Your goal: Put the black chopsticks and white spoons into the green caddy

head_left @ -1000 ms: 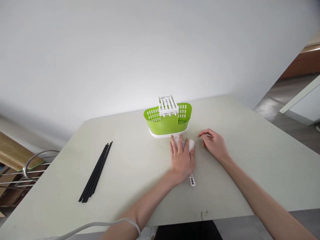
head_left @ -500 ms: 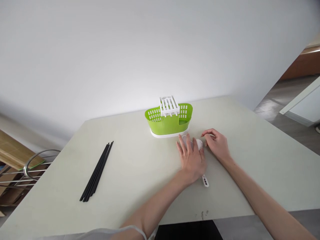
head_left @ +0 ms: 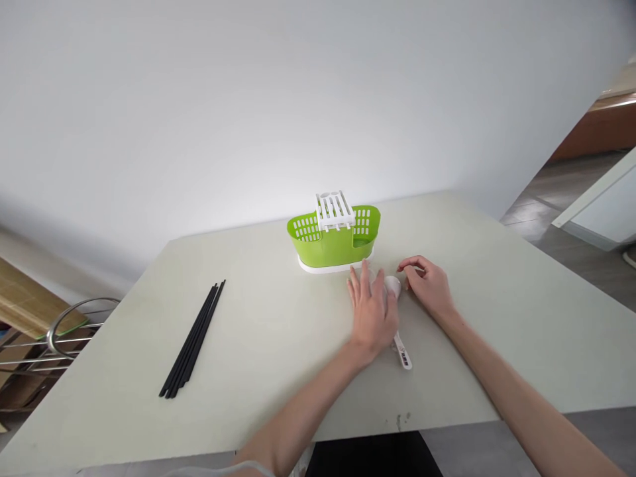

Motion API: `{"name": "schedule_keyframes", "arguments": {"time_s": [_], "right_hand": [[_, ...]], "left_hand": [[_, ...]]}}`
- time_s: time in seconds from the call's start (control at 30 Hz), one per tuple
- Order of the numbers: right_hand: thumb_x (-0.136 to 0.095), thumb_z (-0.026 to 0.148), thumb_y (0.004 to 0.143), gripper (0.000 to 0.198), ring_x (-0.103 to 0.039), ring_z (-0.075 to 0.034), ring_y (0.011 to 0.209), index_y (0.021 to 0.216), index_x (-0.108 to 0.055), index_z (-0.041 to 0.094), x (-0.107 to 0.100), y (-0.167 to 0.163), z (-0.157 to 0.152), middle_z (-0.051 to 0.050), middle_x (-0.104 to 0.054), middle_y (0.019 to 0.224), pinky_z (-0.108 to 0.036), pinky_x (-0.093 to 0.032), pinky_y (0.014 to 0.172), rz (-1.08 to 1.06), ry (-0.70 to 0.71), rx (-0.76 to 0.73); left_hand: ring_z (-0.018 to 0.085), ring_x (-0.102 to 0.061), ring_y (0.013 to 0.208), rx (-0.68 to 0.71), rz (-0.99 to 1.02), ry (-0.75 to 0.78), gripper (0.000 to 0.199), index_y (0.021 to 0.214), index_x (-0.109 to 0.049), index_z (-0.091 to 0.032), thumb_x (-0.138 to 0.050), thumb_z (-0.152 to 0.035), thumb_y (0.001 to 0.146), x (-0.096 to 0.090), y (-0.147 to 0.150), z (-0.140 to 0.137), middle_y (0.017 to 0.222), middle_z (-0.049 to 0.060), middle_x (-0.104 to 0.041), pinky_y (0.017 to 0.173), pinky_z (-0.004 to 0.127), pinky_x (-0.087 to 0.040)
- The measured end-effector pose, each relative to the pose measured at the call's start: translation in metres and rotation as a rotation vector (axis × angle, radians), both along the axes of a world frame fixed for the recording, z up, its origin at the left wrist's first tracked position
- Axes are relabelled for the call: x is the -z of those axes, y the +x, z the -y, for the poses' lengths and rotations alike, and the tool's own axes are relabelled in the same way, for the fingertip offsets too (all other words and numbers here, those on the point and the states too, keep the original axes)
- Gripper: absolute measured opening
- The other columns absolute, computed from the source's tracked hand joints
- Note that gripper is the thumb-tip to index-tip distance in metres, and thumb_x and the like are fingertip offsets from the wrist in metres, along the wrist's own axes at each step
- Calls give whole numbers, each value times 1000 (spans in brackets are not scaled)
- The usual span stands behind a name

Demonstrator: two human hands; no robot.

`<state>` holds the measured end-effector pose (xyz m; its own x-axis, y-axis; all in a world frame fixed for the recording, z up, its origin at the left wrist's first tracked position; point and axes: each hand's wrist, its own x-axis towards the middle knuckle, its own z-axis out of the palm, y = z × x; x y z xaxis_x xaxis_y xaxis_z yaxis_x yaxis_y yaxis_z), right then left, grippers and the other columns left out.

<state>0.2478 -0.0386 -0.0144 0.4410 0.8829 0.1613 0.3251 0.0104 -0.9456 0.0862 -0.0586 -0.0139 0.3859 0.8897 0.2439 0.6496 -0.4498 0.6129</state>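
Observation:
My left hand (head_left: 373, 315) lies over white spoons, its fingers spread and pointing toward the basket. Beside its thumb, the bowl of one white spoon (head_left: 393, 285) shows, and its printed handle pokes out below my palm. Another pale rounded piece, perhaps a second spoon's bowl, is partly hidden behind my fingers. To the right, my right hand (head_left: 426, 283) rests on the table with fingers curled in and nothing visible in them. Just beyond my left fingertips stands a green basket (head_left: 335, 250) with a white slotted rack (head_left: 335, 211) across its middle and a white base.
Several black chopsticks (head_left: 193, 341) lie in a bundle at the left of the pale table (head_left: 278, 344). A white wall rises behind the table. Off the left edge is a metal rack (head_left: 54, 338) with a wooden board (head_left: 34, 298).
My left hand has slid a little to the left, and its fingers have drawn closer together. More of the spoon's bowl now shows. My right hand stays curled in nearly the same place.

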Motion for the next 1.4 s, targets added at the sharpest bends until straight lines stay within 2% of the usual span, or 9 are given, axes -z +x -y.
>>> {"name": "schedule_keyframes", "arguments": {"time_s": [0.07,0.13,0.3,0.43,0.53,0.67,0.77,1.03,1.4], "right_hand": [[-54,29,81,15,-57,-13,52,83,-67,22,0,0,0,-2,-74,88,-29,-46,59,0,-3,-1],[-54,28,81,15,-57,-13,51,83,-67,22,0,0,0,-2,-75,87,-29,-46,58,-6,-10,-3],[-55,29,81,13,-57,-13,50,82,-67,23,-1,0,-1,-3,-77,88,-29,-45,57,-11,-14,-13],[-56,30,82,13,-59,-14,51,82,-68,24,1,-1,-2,-2,-76,81,-29,-46,58,31,-8,-36],[-56,29,82,13,-59,-15,52,81,-68,24,2,-1,-2,-1,-75,79,-30,-45,58,42,-14,-52],[-56,28,82,13,-58,-15,52,82,-68,24,3,-1,-1,-1,-75,79,-30,-45,58,54,-32,-52],[-56,29,82,13,-60,-15,52,82,-69,24,3,0,-1,-2,-76,80,-30,-46,59,69,-34,-44],[-55,29,83,14,-60,-15,52,82,-68,24,-1,-3,4,-2,-75,78,-30,-46,59,78,-40,-18],[-55,28,81,14,-58,-17,52,82,-68,24,-6,-4,7,2,-63,59,-31,-44,61,94,-80,4]], "left_hand": [[34,1,163,36,33,14,50,156,-41,-21,-37,-35,108,-11,-23,-6,177,12,-13,130,63,-21],[29,-22,161,75,62,43,52,156,-42,-24,-40,-42,108,-27,-58,-17,176,13,-17,127,52,-34],[28,-39,154,-80,-24,252,46,144,-53,-22,-42,-47,107,-70,-182,-49,161,12,-49,128,52,-31],[29,-59,134,-230,-189,259,42,133,-61,-24,-41,-49,106,-80,-280,-57,140,10,-66,116,51,-45],[30,-52,143,-248,-301,285,46,136,-60,-24,-42,-53,104,-73,-340,-55,150,11,-59,121,52,-38],[34,-27,159,-227,-450,132,68,161,-35,-24,-41,-59,103,-57,-389,-56,174,11,-26,125,59,-29],[35,-21,161,-173,-526,52,78,168,-20,-22,-38,-61,103,-48,-395,-58,175,13,-20,126,61,-25],[33,-19,161,-118,-596,61,66,167,-27,-28,-30,-55,108,-33,-346,-62,174,10,-25,126,62,-24],[33,-10,162,-16,-528,132,69,166,-30,-18,-31,-55,108,-13,-213,-16,174,12,-22,131,59,-17]]}}
